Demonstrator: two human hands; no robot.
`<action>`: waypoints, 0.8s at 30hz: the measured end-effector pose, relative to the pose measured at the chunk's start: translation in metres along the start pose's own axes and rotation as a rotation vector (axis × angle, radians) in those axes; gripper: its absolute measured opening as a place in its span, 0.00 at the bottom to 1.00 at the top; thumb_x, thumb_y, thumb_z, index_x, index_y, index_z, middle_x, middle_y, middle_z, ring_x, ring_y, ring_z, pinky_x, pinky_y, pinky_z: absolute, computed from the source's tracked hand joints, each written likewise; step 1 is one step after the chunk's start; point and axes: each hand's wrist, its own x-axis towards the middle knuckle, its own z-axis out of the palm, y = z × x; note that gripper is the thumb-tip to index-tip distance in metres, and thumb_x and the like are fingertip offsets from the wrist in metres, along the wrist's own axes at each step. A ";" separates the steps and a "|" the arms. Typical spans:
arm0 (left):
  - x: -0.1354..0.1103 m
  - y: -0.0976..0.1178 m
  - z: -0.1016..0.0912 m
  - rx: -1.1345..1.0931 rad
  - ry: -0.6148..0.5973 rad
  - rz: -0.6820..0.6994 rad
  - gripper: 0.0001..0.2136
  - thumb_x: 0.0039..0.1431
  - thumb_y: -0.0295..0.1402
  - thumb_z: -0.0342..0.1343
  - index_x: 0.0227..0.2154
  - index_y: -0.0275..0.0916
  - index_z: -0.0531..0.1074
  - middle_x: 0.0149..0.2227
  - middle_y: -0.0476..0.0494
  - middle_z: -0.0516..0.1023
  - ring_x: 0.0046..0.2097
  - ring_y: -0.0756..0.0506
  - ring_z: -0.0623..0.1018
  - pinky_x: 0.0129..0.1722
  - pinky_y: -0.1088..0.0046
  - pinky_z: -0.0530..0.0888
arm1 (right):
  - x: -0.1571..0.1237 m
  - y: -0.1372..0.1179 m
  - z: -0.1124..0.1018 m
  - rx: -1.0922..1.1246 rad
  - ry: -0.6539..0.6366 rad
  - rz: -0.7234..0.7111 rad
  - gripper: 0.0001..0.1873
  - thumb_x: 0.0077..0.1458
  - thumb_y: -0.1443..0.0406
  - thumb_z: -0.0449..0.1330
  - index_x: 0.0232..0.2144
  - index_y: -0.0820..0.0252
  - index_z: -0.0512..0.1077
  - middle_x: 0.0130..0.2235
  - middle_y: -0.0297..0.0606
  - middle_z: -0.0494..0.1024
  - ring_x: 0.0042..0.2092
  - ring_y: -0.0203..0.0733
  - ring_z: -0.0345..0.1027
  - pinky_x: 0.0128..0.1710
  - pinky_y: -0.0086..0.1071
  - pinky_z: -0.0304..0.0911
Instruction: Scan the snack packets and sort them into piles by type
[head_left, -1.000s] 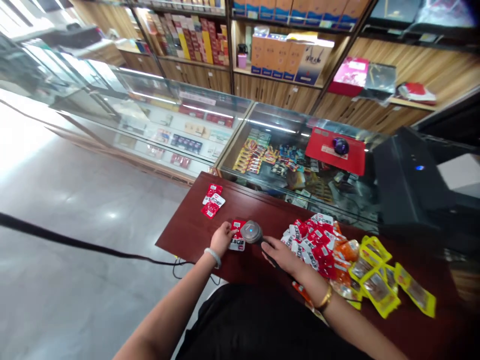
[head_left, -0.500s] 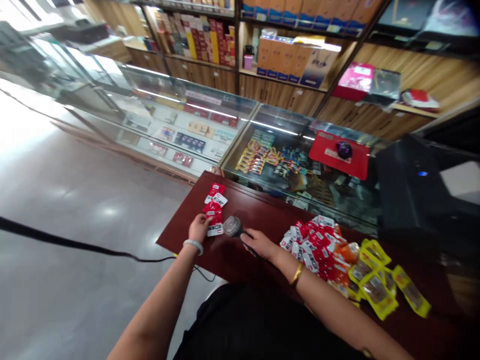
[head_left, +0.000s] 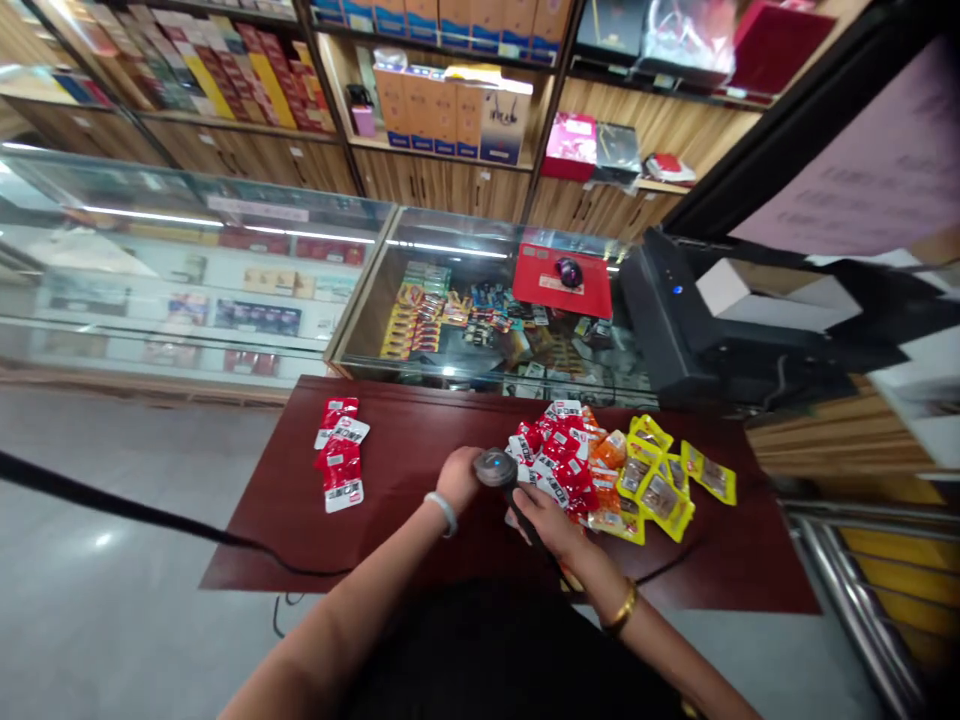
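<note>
A dark handheld barcode scanner (head_left: 496, 467) with a clear rounded head is gripped by its handle in my right hand (head_left: 551, 525). My left hand (head_left: 459, 478) is just left of the scanner head, which hides its fingertips, so I cannot see whether they hold anything. Right behind the scanner lies a heap of red-and-white snack packets (head_left: 562, 455). Orange packets (head_left: 606, 452) and yellow packets (head_left: 664, 502) adjoin the heap on its right. Several more red-and-white packets (head_left: 341, 462) overlap in a short column toward the table's left end.
Everything lies on a dark red table (head_left: 405, 420). Behind it stands a glass display case (head_left: 457, 225) with a red mat (head_left: 540, 280) and a mouse (head_left: 568, 271) on top. A black machine (head_left: 660, 320) stands at the right. A black cable (head_left: 150, 510) crosses the left side.
My left hand has left the column of packets and moved right to the heap. The scanner in my right hand has also moved right, and the view has turned right.
</note>
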 end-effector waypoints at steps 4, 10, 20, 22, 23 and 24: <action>0.031 0.044 0.040 0.064 -0.095 0.057 0.11 0.55 0.31 0.53 0.38 0.37 0.77 0.41 0.40 0.79 0.45 0.42 0.75 0.49 0.67 0.69 | -0.024 0.005 -0.028 0.183 0.233 -0.005 0.29 0.45 0.38 0.61 0.26 0.56 0.64 0.18 0.25 0.63 0.16 0.30 0.51 0.15 0.25 0.47; 0.061 0.087 0.070 0.405 -0.105 -0.002 0.11 0.58 0.35 0.52 0.40 0.37 0.74 0.45 0.33 0.75 0.47 0.38 0.74 0.45 0.63 0.69 | -0.039 0.012 -0.060 0.324 0.391 -0.001 0.30 0.43 0.38 0.63 0.25 0.57 0.63 0.20 0.28 0.65 0.17 0.30 0.53 0.17 0.26 0.48; 0.065 0.088 0.075 0.353 -0.181 -0.028 0.12 0.60 0.39 0.51 0.38 0.40 0.76 0.37 0.38 0.80 0.42 0.41 0.78 0.41 0.69 0.69 | -0.034 0.012 -0.063 0.337 0.380 -0.045 0.30 0.42 0.38 0.64 0.26 0.56 0.64 0.20 0.28 0.66 0.18 0.32 0.55 0.18 0.27 0.49; 0.066 0.091 0.078 0.356 -0.188 -0.056 0.12 0.59 0.39 0.52 0.37 0.40 0.76 0.37 0.37 0.80 0.42 0.41 0.78 0.41 0.68 0.69 | -0.034 0.011 -0.061 0.331 0.387 -0.036 0.30 0.41 0.38 0.64 0.26 0.56 0.64 0.20 0.28 0.67 0.18 0.32 0.55 0.18 0.27 0.49; 0.066 0.092 0.079 0.351 -0.195 -0.063 0.11 0.59 0.39 0.52 0.36 0.39 0.77 0.37 0.36 0.80 0.42 0.40 0.78 0.41 0.68 0.69 | -0.035 0.010 -0.061 0.330 0.387 -0.033 0.30 0.41 0.38 0.65 0.26 0.56 0.64 0.20 0.28 0.66 0.18 0.32 0.55 0.18 0.27 0.49; 0.066 0.093 0.080 0.331 -0.199 -0.064 0.11 0.58 0.38 0.53 0.36 0.40 0.77 0.37 0.37 0.80 0.42 0.40 0.78 0.41 0.69 0.70 | -0.037 0.009 -0.061 0.329 0.383 -0.031 0.30 0.41 0.38 0.65 0.26 0.56 0.64 0.20 0.28 0.66 0.18 0.31 0.55 0.17 0.26 0.49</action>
